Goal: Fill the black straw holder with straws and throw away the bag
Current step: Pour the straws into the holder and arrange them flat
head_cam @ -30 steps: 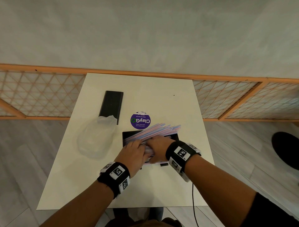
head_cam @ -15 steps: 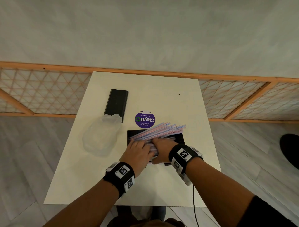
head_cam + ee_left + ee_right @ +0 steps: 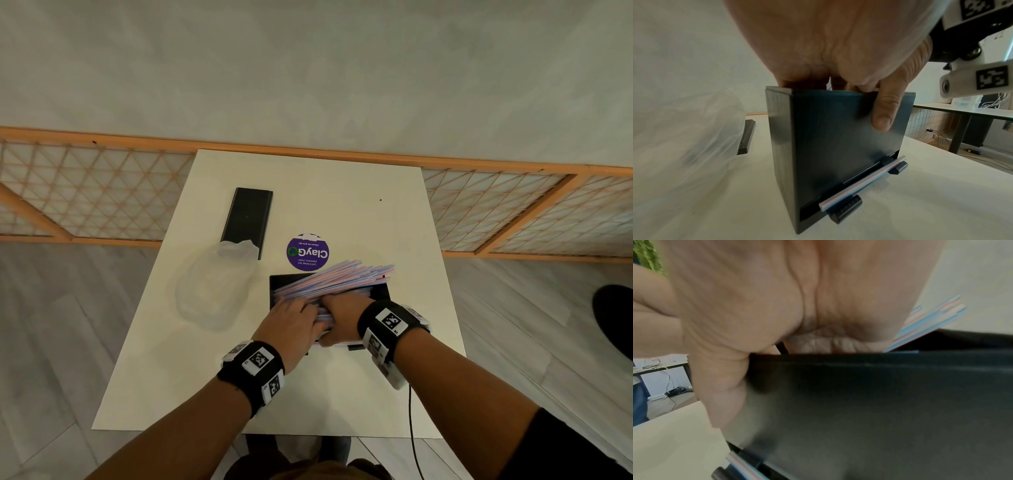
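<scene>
both my hands are on the bundle of straws [image 3: 337, 279] lying slanted across the open top of the black straw holder [image 3: 380, 291]. my left hand [image 3: 291, 325] presses with straight fingers; my right hand [image 3: 342, 317] has its grip curled over the rim, thumb [image 3: 723, 395] down the front wall. the empty bag [image 3: 214, 284] lies on the worktop [image 3: 342, 205] left of the holder.

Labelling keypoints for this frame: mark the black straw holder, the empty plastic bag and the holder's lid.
black straw holder [image 3: 838, 138], left wrist view, on its front wall.
plastic bag [image 3: 214, 291], head view, on its crumpled middle.
lid [image 3: 248, 216], head view, middle of its flat top.
</scene>
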Demonstrator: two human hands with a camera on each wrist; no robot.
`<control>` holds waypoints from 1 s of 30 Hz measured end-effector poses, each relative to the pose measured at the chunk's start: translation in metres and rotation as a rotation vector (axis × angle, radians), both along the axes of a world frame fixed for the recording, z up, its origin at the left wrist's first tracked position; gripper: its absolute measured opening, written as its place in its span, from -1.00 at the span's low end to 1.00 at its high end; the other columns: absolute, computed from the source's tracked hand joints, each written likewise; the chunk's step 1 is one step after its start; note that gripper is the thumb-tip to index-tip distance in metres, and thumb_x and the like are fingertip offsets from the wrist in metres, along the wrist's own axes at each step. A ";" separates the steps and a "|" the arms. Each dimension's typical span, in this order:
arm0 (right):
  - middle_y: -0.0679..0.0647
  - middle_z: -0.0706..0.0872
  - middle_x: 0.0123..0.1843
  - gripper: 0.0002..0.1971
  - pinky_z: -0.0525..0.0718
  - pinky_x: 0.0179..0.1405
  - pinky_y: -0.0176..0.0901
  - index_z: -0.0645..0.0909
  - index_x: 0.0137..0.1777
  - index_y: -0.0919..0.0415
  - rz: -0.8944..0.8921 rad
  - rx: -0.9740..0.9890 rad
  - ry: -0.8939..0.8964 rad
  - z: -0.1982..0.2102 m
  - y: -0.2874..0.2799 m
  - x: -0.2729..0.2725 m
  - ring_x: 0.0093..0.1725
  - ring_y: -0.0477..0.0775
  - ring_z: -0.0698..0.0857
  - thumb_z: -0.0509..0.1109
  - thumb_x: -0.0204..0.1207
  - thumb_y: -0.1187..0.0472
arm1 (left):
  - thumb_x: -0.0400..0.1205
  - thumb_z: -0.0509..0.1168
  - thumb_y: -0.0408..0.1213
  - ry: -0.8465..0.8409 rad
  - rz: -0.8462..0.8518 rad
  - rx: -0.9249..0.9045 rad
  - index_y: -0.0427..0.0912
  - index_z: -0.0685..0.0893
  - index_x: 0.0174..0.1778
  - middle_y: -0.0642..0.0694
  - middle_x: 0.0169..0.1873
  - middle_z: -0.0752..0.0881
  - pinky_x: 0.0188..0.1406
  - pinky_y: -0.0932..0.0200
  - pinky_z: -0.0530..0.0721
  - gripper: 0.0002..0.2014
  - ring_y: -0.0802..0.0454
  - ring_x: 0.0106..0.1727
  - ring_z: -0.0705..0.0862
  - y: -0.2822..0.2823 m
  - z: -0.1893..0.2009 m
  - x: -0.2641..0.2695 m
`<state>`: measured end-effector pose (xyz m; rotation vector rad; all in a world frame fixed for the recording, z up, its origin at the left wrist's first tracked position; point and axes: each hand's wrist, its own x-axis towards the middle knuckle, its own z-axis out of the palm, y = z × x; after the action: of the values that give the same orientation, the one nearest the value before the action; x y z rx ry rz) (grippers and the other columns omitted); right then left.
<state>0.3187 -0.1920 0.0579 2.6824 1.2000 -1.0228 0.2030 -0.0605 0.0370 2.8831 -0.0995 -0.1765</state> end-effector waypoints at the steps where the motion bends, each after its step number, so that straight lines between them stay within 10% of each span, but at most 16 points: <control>1: 0.04 0.75 0.01 -0.48 0.75 -0.01 -0.05 0.54 0.20 0.06 0.000 0.001 -0.003 0.001 0.000 0.001 -0.10 0.09 0.69 0.58 0.32 -0.13 | 0.68 -0.23 0.14 0.006 -0.020 0.018 -0.03 0.67 0.16 -0.03 0.11 0.65 0.32 -0.02 0.51 -0.41 -0.06 0.19 0.60 0.000 -0.001 0.000; 9: 0.02 0.75 0.11 -0.33 0.76 0.12 0.06 0.55 0.31 0.04 0.065 0.027 -0.080 0.006 -0.001 0.001 0.06 0.14 0.74 0.62 0.24 -0.22 | 0.69 -0.36 0.09 0.045 -0.098 0.089 0.04 0.66 0.21 0.01 0.12 0.63 0.29 0.02 0.45 -0.35 -0.05 0.22 0.54 0.002 -0.005 -0.001; 13: 0.04 0.74 0.18 -0.25 0.74 0.16 0.03 0.57 0.35 0.08 0.068 -0.005 -0.156 0.008 -0.006 0.002 0.12 0.15 0.72 0.64 0.23 -0.27 | 0.64 0.34 -0.12 -0.039 -0.186 0.149 0.00 0.73 0.02 -0.02 -0.06 0.69 -0.01 -0.09 0.69 -0.89 -0.11 0.04 0.65 0.003 0.002 -0.004; 15: 0.04 0.75 0.17 -0.22 0.76 0.13 0.03 0.55 0.35 0.09 0.027 -0.013 -0.120 0.007 -0.007 0.000 0.09 0.14 0.73 0.65 0.20 -0.28 | 0.49 0.54 -0.19 -0.061 -0.212 0.179 0.00 0.73 0.02 -0.04 -0.08 0.70 -0.08 -0.08 0.71 -0.78 -0.12 0.02 0.66 0.003 0.000 -0.005; 30: -0.02 0.76 0.10 -0.61 0.71 0.06 -0.04 0.63 0.18 0.03 0.090 0.285 -0.164 0.039 -0.043 -0.012 0.06 0.06 0.71 0.27 0.49 -0.15 | 0.34 0.69 -0.10 -0.259 -0.058 0.055 0.00 0.76 -0.25 0.05 -0.36 0.70 -0.33 0.06 0.77 -0.76 0.05 -0.34 0.68 -0.005 0.016 -0.006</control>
<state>0.3069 -0.2351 0.0973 2.8160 1.5178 -0.6484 0.1973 -0.0660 0.0528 2.9443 -0.2294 0.1878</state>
